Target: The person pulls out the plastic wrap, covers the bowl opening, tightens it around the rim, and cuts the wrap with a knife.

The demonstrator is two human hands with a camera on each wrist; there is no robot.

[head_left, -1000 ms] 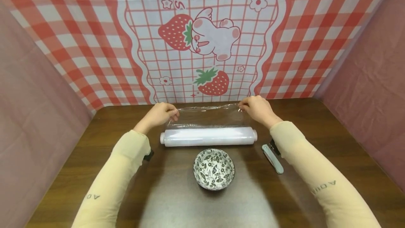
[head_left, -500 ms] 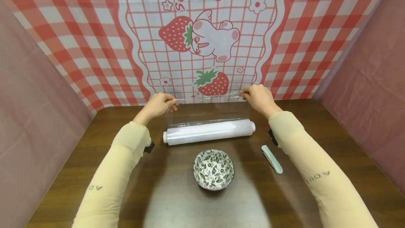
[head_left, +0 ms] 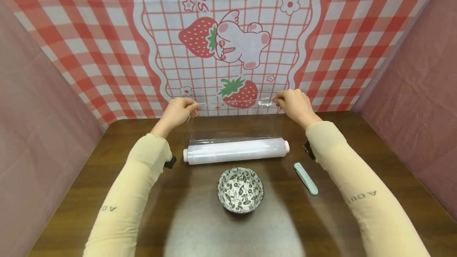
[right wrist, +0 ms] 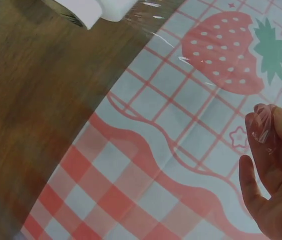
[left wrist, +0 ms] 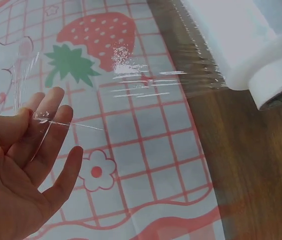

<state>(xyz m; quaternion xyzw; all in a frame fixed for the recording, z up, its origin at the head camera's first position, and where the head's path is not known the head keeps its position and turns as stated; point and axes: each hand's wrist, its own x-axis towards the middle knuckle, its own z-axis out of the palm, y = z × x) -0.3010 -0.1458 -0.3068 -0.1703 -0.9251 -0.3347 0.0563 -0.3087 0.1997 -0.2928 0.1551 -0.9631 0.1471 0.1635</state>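
A roll of plastic wrap (head_left: 236, 150) lies crosswise on the table, a clear sheet stretched up and away from it. My left hand (head_left: 179, 111) pinches the sheet's left corner between thumb and index finger; in the left wrist view the other fingers of that left hand (left wrist: 36, 165) spread loosely. At the opposite corner my right hand (head_left: 294, 105) pinches the film, which bunches at the fingertips (right wrist: 261, 122) in the right wrist view. Both hands are raised beyond the roll, near the back curtain. Nearer than the roll sits a round bowl (head_left: 240, 190) with a black-and-white leaf pattern.
A pale green folded knife-like tool (head_left: 306, 179) lies on the wooden table (head_left: 107, 177), right of the bowl. Behind the table hangs a red-and-white strawberry curtain (head_left: 228, 43). Pink cloth (head_left: 39, 90) hangs at both sides.
Both hands have risen and moved away from the body, drawing more film off the roll. The roll shifted and tilted slightly, its right end now a little farther back. Bowl and green tool stay put.
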